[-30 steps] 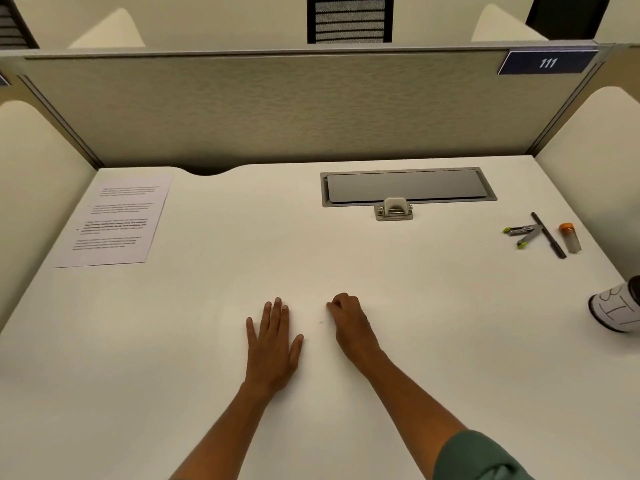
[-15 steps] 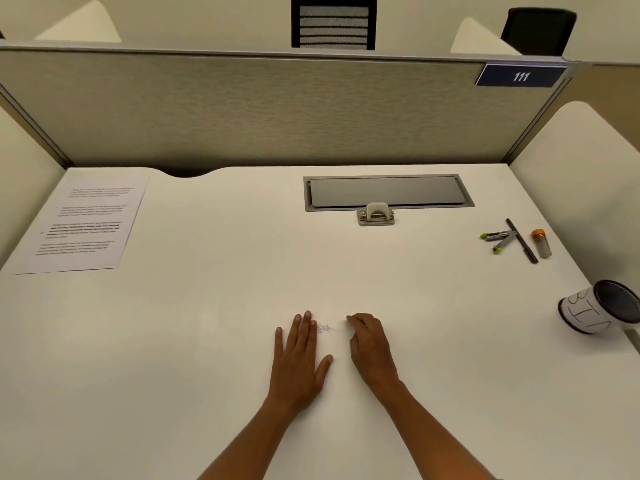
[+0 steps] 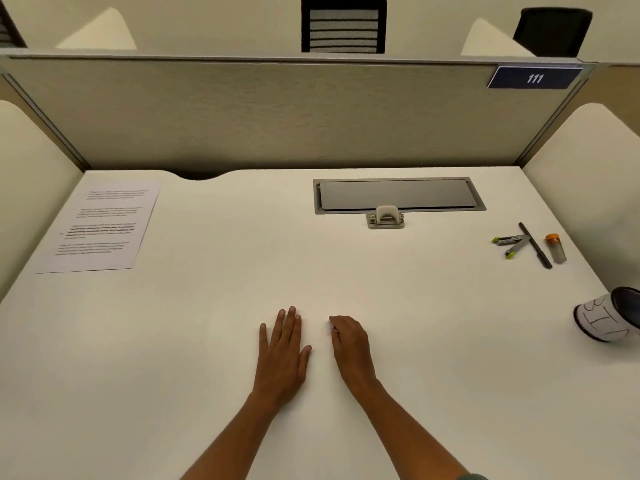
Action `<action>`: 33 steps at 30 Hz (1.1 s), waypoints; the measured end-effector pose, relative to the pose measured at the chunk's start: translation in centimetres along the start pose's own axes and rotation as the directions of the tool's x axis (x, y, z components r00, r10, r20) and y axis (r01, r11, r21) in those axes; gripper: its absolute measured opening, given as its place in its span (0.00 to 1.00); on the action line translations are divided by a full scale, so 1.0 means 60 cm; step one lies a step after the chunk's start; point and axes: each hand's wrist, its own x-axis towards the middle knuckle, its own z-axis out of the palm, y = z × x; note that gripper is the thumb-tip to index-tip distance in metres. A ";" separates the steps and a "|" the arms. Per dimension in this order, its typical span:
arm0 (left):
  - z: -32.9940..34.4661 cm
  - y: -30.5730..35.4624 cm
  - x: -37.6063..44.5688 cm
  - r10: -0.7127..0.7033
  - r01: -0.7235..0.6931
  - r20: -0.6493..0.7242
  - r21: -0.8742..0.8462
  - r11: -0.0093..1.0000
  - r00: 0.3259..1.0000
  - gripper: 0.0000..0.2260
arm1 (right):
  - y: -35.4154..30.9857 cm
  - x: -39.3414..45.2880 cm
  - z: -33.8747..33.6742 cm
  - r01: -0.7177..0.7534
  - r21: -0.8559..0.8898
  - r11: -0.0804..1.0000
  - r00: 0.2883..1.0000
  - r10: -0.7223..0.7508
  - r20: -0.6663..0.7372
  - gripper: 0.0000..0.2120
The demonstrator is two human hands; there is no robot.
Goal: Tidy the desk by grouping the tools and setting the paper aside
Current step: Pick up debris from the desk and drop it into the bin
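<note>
A printed sheet of paper (image 3: 100,226) lies flat at the desk's far left. At the far right, grouped close together, lie two grey tools with green tips (image 3: 510,243), a black pen (image 3: 535,245) and a clear tube with an orange cap (image 3: 556,248). My left hand (image 3: 282,355) rests flat on the white desk (image 3: 207,341) near the front middle, fingers straight. My right hand (image 3: 351,348) rests just to its right with fingers curled under. A tiny white speck shows at its fingertips; I cannot tell if it is held.
A white mug with black markings (image 3: 602,318) lies on its side at the right edge. A grey cable hatch (image 3: 398,195) with a latch sits at the back middle. Partition walls close the desk at the back and both sides.
The view shifted a little; both hands stay close together near the front middle. A small white speck seen between the hands half a second ago now sits at the right fingertips.
</note>
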 end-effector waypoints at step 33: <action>-0.001 0.024 -0.002 0.015 -0.012 0.073 -0.044 0.999 0.997 0.33 | -0.016 -0.002 -0.006 0.101 -0.320 0.942 0.965 -0.014 0.263 0.06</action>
